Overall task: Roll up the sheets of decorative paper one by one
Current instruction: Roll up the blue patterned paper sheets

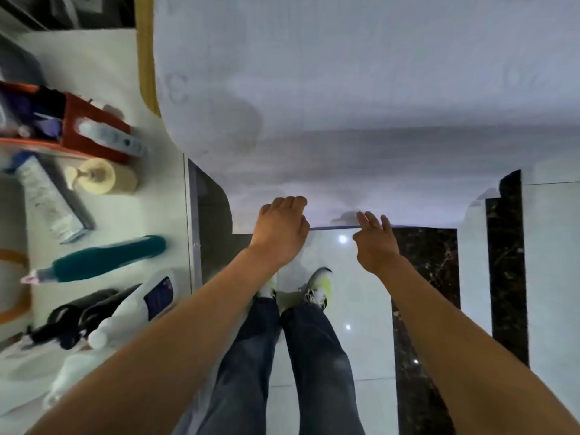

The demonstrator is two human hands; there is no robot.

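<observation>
A large pale sheet of decorative paper [361, 105] with a faint printed grid lies spread out ahead of me and hangs down toward the floor. Its near edge shows a thin blue line. My left hand [281, 229] has its fingers curled over that near edge, left of centre. My right hand [375, 238] is at the same edge a little to the right, fingers straight and touching the paper. Whether any sheet lies underneath is hidden.
A white counter [103, 215] on the left holds a red box, a roll of tape [100, 180], a tube, a teal bottle [106, 259], a white bottle and a dark object. Below are glossy white floor tiles with dark marble strips [508, 262], and my legs and shoes.
</observation>
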